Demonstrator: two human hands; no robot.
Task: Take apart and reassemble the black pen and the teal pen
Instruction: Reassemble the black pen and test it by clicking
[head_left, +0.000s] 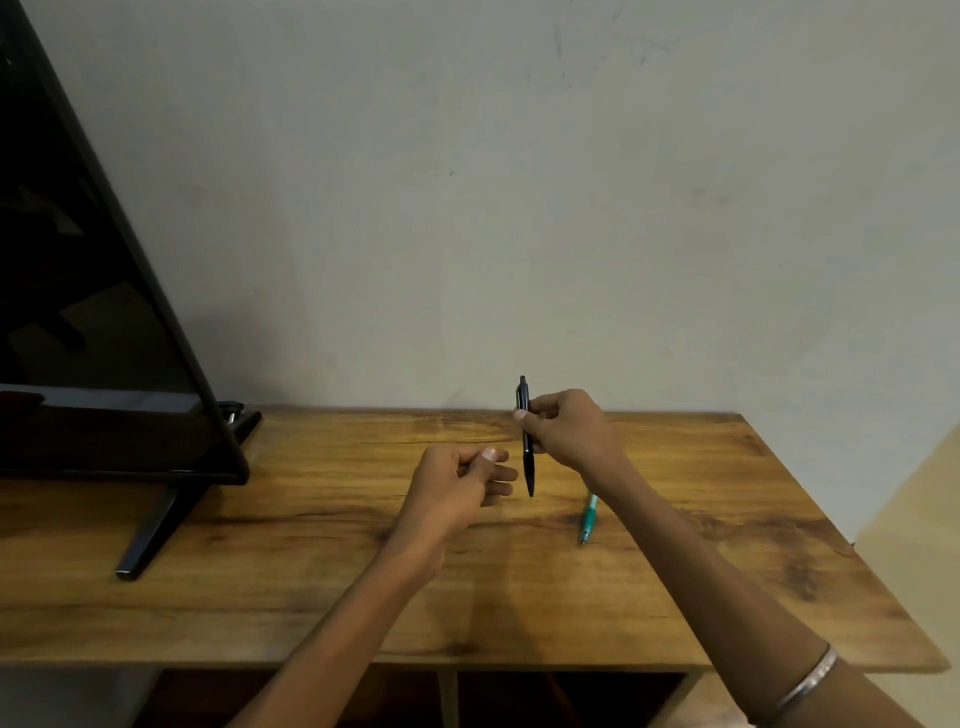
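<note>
Teal pen (588, 516) top behind right forearm (675, 540).

Wooden table (363, 597) against a pale wall. A teal pen (588, 518) lies flat right of centre; a dark monitor (104, 312) stands on its foot at the left end.

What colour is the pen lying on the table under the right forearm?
Teal: the teal pen shows best in the head view, the only one.

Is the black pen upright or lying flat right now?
Upright. The right hand grips the black pen mid-barrel, clicker end up, tip down, above the table. The teal pen lies flat.
</note>
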